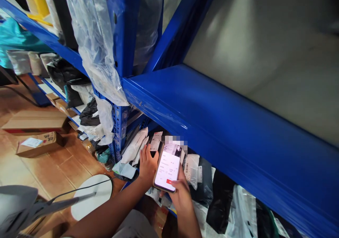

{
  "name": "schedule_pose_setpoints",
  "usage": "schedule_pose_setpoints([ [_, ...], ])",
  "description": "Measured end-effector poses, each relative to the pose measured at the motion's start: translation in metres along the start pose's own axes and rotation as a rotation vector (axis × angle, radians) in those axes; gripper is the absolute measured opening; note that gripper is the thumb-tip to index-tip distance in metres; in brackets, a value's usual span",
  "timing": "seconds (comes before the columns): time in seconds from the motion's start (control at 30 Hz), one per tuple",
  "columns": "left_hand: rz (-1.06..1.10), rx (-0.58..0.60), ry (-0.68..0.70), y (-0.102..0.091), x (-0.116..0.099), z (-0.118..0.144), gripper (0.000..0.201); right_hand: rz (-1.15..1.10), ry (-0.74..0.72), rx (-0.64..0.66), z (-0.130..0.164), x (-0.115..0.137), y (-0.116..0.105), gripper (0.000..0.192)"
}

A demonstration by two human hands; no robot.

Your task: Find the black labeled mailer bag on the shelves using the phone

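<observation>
My right hand [181, 192] holds a smartphone [168, 170] with a lit white screen, tilted over the low shelf. My left hand [147, 163] reaches under the blue shelf beam [212, 125] and rests its fingers on parcels there, touching a black parcel with a white label [155, 143]. White and black plastic mailer bags [135, 146] lie packed on that low shelf around both hands. Whether my left hand grips a parcel or only touches it is unclear.
Blue metal racking [123, 36] holds bagged parcels, with clear plastic [92, 40] hanging off the upright. Cardboard boxes [39, 143] lie on the brown tiled floor at left. A round white stand base [91, 195] sits near my knees. More mailers [227, 202] pile at lower right.
</observation>
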State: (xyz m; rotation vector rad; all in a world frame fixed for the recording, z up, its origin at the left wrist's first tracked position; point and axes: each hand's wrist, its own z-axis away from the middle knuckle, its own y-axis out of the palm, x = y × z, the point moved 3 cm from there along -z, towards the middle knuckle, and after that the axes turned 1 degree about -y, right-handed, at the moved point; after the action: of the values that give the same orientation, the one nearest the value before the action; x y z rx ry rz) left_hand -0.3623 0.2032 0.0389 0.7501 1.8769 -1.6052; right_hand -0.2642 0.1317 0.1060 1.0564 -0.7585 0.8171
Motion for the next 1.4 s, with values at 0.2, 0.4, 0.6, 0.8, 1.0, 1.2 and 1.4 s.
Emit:
schedule_pose_setpoints([
  [0.2,-0.359,0.266,0.045,-0.02,-0.016,-0.005,0.056,-0.021,-0.08,0.039,0.012,0.006,-0.036,0.092],
  [0.4,-0.358,0.312,0.089,-0.016,-0.023,-0.003,0.055,-0.046,-0.069,-0.008,0.017,0.0,-0.046,0.095],
  [0.6,-0.443,0.34,0.027,-0.01,-0.021,-0.001,0.061,-0.05,-0.054,-0.047,0.018,-0.006,-0.037,0.091],
  [0.8,-0.408,0.248,0.05,-0.005,-0.004,0.002,0.082,-0.058,-0.006,-0.088,0.019,-0.011,-0.03,0.101],
  [1.0,-0.481,0.262,0.057,-0.009,0.009,0.007,0.07,-0.043,0.022,-0.061,0.021,-0.024,-0.026,0.096],
  [1.2,-0.412,0.368,0.059,-0.02,0.017,-0.001,0.047,-0.027,0.059,0.12,0.006,-0.039,0.001,0.091],
  [1.4,-0.428,0.386,0.002,-0.026,0.015,-0.015,0.037,-0.025,0.028,0.078,-0.015,-0.042,0.008,0.09],
])
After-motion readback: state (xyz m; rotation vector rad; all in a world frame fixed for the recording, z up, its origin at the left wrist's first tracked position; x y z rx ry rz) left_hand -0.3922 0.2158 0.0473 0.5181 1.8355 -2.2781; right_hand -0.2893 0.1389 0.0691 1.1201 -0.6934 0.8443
